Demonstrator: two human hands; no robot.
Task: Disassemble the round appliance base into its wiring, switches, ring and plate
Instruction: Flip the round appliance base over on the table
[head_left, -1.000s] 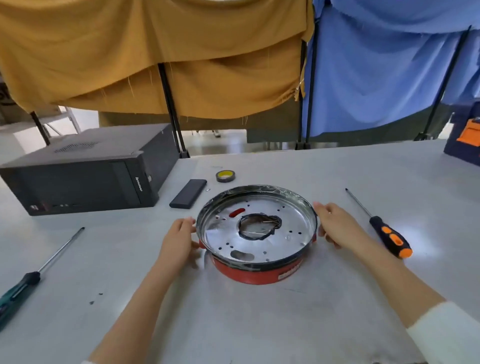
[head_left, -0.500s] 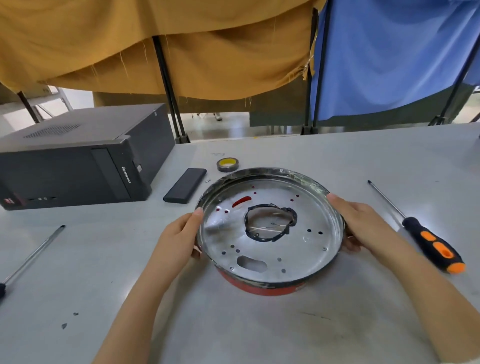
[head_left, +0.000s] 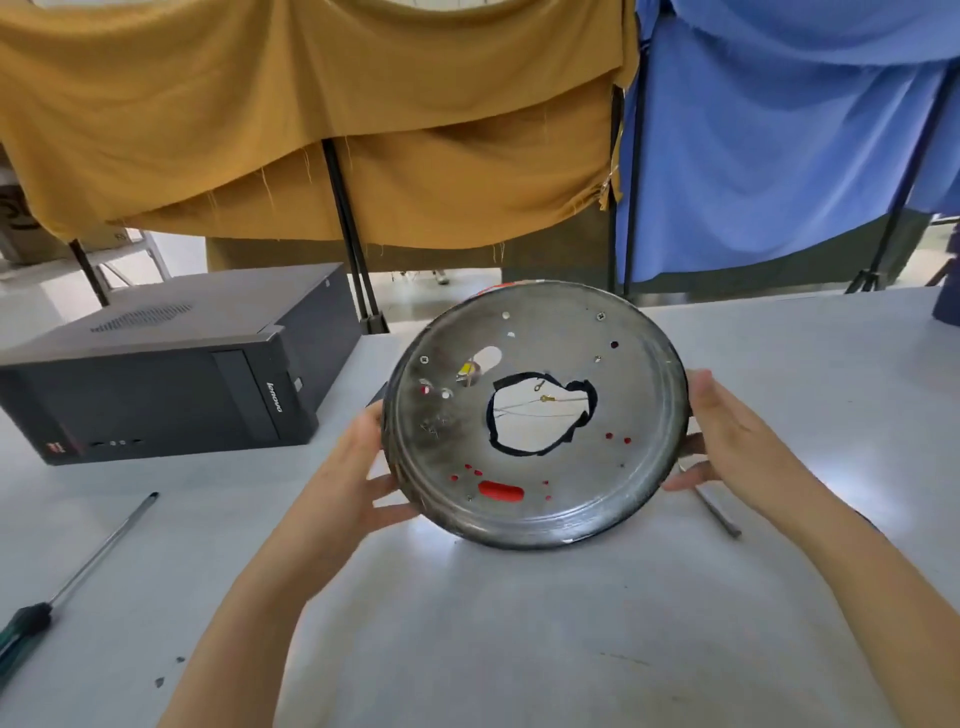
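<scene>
The round base, flat on the table a second earlier, was now lifted and tilted; left hand and right hand gripped its rim with curled fingers, probably to inspect its screws.

I see the round, shallow metal appliance base lifted off the desk and tilted up, its dull silver plate facing me. A ragged central opening edged with black tape shows thin wires and a small brass terminal inside. Small screws and holes dot the plate, and red shows through several holes and one oblong slot near the lower edge. My left hand and right hand grip opposite rims.
</scene>
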